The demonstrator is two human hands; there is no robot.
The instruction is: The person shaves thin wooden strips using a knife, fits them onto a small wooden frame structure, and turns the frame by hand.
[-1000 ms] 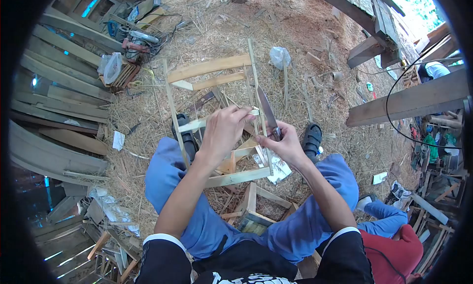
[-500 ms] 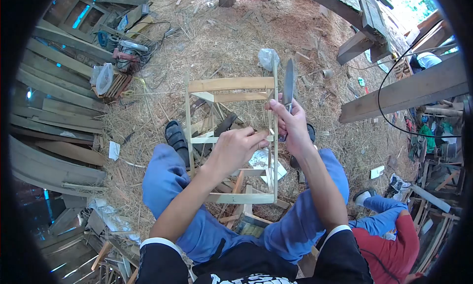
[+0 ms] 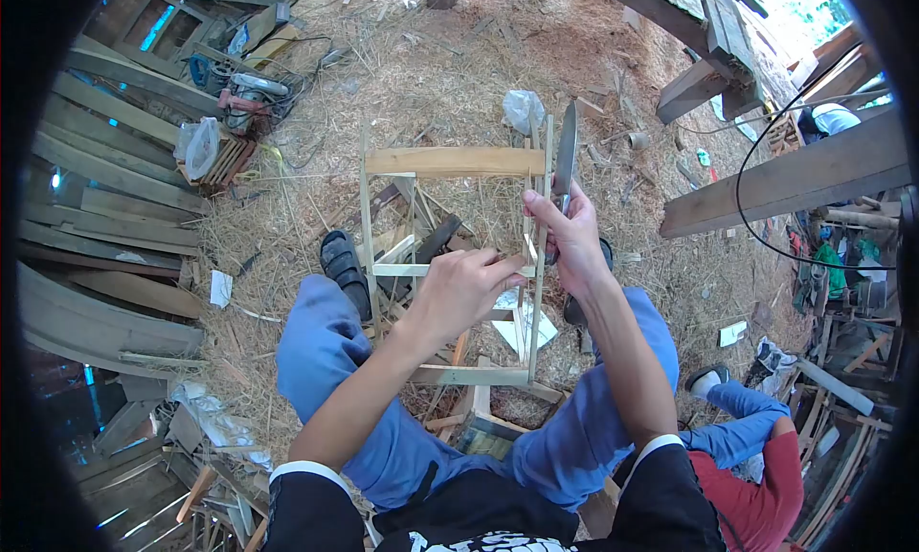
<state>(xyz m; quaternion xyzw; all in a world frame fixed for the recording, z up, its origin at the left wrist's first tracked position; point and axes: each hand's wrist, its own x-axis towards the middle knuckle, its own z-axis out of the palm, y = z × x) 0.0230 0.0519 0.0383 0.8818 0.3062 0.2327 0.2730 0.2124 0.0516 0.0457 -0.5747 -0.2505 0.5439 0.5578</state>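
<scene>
A light wooden frame with thin posts and crosspieces stands between my knees. My left hand is closed on its middle crosspiece, near the right post. Beside that post, my right hand grips a knife, its broad blade pointing up and away from me. The right thumb lies across the post, and my palm hides most of the knife's handle. What the left fingertips press against, beyond the crosspiece, is partly hidden.
Straw and shavings cover the ground, with wood offcuts under the frame. A plastic bag lies beyond it. Power tools sit at left near stacked boards. A thick beam juts in from the right. A person in a red top sits at lower right.
The frame has tipped slightly, its upper right post leaning to the right and its lower crosspiece rising. My right hand and the knife have shifted a little to the right with it.
</scene>
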